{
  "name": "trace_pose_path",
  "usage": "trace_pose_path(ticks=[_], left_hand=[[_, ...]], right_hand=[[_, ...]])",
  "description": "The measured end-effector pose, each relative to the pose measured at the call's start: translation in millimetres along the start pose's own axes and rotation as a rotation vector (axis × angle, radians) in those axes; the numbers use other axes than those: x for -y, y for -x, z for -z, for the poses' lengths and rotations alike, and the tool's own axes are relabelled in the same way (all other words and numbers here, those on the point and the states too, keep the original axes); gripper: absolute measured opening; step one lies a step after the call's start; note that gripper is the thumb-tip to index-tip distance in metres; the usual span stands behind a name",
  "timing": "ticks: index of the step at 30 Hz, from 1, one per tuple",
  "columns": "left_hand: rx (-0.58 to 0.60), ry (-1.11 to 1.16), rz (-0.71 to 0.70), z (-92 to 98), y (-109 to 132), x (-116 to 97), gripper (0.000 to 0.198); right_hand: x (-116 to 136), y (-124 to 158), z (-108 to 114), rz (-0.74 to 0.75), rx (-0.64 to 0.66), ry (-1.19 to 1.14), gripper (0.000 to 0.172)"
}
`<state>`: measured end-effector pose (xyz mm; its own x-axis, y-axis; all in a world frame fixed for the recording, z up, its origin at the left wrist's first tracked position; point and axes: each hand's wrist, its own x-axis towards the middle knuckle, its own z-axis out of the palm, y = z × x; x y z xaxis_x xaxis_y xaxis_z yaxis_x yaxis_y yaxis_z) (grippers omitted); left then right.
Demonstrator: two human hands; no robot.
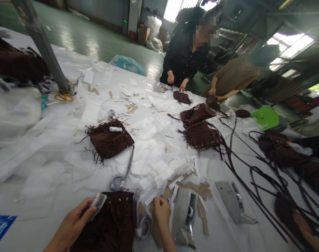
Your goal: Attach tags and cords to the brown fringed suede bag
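Note:
A dark brown fringed suede bag (112, 224) lies at the near edge of the white table (43, 196), between my hands. My left hand (75, 220) is closed on a small grey-white piece (98, 202) at the bag's upper left corner. My right hand (161, 211) is closed in a pinch at the bag's right side, next to white paper strips (151, 197); what it pinches is too small to name. A grey tape dispenser (184, 217) stands just right of my right hand.
More brown fringed bags (109, 140) (201, 134) lie mid-table among white paper and cardboard scraps. Long dark straps (243, 168) trail to the right. A second dispenser (231, 201), yellow-handled scissors (64, 97) and a grey post (41, 42) are there. Two people (185, 52) work at the far edge.

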<state>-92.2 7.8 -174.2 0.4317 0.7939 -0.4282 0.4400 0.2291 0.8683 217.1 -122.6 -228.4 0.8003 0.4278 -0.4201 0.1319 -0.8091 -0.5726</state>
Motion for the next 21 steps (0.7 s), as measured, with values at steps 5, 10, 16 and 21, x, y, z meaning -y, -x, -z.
trace_pose_path(ticks=[5,10,16,21], left_hand=[[0.0,0.048,0.0,2.9,-2,4,0.036],[0.062,0.338,0.095,10.5,-8,2,0.038],[0.096,0.821,0.143,31.6,-19,-5,0.031],[0.126,0.967,0.222,41.3,-25,5,0.03]], right_hand=[[8,-15,-25,-0.047,-0.096,0.275,0.055],[11,-21,-15,0.03,-0.025,0.398,0.036],[14,-20,5,0.148,0.077,0.4,0.03],[21,8,10,0.19,0.091,0.255,0.037]])
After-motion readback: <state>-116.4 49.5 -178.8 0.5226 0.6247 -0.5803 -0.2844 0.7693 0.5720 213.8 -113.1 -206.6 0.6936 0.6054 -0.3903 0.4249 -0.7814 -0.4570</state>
